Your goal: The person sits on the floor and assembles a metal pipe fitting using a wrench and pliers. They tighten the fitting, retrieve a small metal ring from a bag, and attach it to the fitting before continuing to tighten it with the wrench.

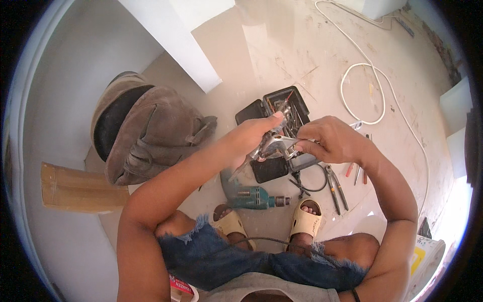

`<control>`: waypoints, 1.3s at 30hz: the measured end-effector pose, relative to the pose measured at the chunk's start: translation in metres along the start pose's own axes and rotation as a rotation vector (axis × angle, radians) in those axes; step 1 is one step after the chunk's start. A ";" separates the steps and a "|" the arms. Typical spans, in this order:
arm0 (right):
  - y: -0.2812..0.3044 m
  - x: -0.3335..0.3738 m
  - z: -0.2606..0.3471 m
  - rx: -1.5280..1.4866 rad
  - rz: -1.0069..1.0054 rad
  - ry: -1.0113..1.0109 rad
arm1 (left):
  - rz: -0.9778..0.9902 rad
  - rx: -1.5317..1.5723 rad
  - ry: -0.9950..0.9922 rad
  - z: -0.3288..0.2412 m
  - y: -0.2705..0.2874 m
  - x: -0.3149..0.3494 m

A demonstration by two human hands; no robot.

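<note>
Above an open black toolbox (pixel 288 94), I hold a shiny silver metal tool with a lever-like arm (pixel 275 146) between both hands. My left hand (pixel 250 137) is closed around its long body, thumb along the top. Pinched in the fingers of my right hand (pixel 329 141) is the end of the silver arm. The tool's exact kind is unclear, since my fingers cover part of it. Several bits and small metal pieces lie in the toolbox. Just below my hands, a teal power drill (pixel 251 197) rests on the floor near my left foot.
Orange-handled pincers (pixel 336 190) and several screwdrivers (pixel 357 172) lie to the right. A white cable (pixel 385 95) loops across the floor. At left stand a brown bag (pixel 151 131) and a cardboard box (pixel 83 187). A white bucket (pixel 427 259) is at lower right.
</note>
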State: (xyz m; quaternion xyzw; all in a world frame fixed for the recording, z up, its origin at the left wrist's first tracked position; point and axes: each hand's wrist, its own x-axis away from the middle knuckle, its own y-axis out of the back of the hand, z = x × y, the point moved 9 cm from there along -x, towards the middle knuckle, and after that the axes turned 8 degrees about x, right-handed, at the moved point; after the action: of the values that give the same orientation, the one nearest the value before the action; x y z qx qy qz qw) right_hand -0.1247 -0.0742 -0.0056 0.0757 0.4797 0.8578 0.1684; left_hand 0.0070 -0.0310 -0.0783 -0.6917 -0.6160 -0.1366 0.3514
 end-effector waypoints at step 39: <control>-0.050 0.003 0.012 -0.804 0.418 -0.463 | 0.048 -0.975 -0.963 -0.058 -0.013 0.020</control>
State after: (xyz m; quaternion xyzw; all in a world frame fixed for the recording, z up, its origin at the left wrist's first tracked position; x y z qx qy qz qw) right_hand -0.1127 -0.0391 -0.0416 0.2873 0.0363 0.9507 0.1110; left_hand 0.0129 -0.0540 -0.0208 -0.7678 -0.5563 -0.0676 -0.3104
